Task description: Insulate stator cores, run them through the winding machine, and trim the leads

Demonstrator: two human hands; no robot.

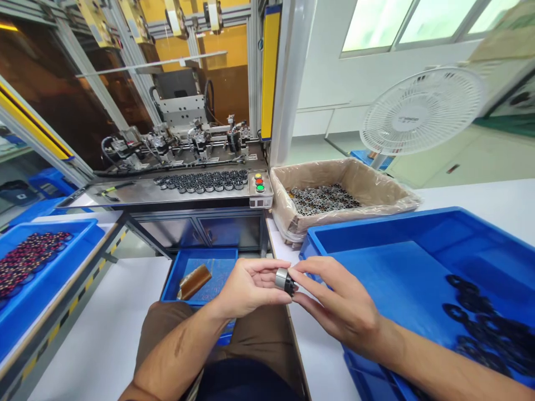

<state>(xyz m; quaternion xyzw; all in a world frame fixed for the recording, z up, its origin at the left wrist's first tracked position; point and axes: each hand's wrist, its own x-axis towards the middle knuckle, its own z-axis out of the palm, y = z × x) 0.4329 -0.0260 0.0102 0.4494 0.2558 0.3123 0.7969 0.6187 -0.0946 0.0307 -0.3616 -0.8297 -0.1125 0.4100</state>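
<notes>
Machine (179,111): beyond the large blue bin (388,267), leftward;
White table (320,356): under bin;
Lined carton (288,214): just beyond bin;
Right hand (343,301): at bin's left edge; fingers bent, tips gripping silver-black part (282,277);
Left hand (246,284): left of bin; half closed round part;
Silver-black part: left of bin, between both hands

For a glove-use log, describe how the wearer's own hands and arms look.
The left hand and right hand are gloveless, with no ring or watch visible. The forearms show no sleeves. Below, brown trousers and a dark garment are worn.
</notes>
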